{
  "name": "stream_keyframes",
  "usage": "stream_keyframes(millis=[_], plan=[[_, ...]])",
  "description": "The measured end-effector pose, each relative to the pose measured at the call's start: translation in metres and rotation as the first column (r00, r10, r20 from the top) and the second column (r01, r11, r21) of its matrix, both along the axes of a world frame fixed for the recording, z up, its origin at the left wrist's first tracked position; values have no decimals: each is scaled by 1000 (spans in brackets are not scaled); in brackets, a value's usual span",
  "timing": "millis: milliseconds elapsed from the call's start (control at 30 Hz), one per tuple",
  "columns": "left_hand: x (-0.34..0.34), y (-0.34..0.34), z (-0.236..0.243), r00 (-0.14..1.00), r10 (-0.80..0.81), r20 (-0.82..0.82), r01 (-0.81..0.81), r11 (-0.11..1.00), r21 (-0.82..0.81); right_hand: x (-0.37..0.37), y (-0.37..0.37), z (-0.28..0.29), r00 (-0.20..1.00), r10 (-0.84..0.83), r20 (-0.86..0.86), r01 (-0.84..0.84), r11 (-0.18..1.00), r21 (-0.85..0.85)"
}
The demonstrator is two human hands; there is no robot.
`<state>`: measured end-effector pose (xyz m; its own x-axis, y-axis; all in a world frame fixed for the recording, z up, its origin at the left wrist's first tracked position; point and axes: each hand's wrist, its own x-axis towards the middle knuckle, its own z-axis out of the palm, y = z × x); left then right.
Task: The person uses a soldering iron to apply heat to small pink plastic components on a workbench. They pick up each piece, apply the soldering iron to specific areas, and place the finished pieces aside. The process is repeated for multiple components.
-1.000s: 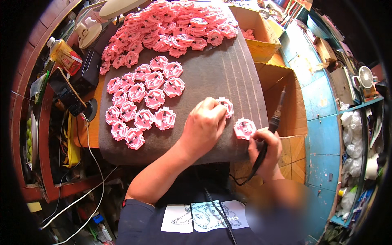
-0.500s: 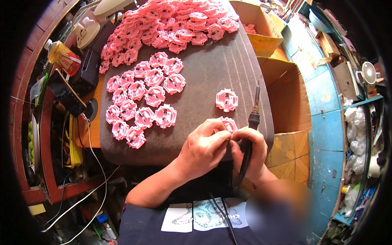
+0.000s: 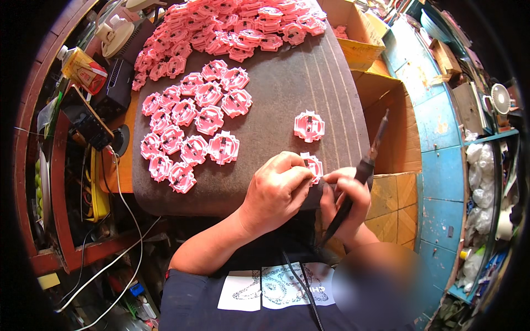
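My left hand is closed, its thumb and fingers pinching at the left side of a pink plastic part near the table's front edge. The fingers cover much of that part. In my right hand is a soldering iron with a black handle, its metal tip pointing up and to the right, away from the part. The right thumb and fingertips are just right of the part. Beyond it lies another pink part with a dark piece across its middle.
Several similar parts lie in rows on the left of the dark table; a large pink pile covers the far end. Cardboard boxes stand to the right. At left are a bottle and a phone. The iron's cord crosses my shirt.
My right hand has drawn slightly away from my left, and the soldering iron has tilted further right. My left hand stays at the part. The view has shifted slightly.
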<state>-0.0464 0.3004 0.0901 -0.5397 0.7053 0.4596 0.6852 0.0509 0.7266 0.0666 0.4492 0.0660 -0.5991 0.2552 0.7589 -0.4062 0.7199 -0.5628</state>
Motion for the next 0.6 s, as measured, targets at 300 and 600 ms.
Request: stream_keyframes(millis=[300,600], plan=[[2,-1,0,998,18,54,-19,999,27,2,0,1,1000,21,-1,-21,985,172],[0,-2,1,1000,-8,-2,8,1000,10,2,2,-1,998,66,11,-66,991,117]])
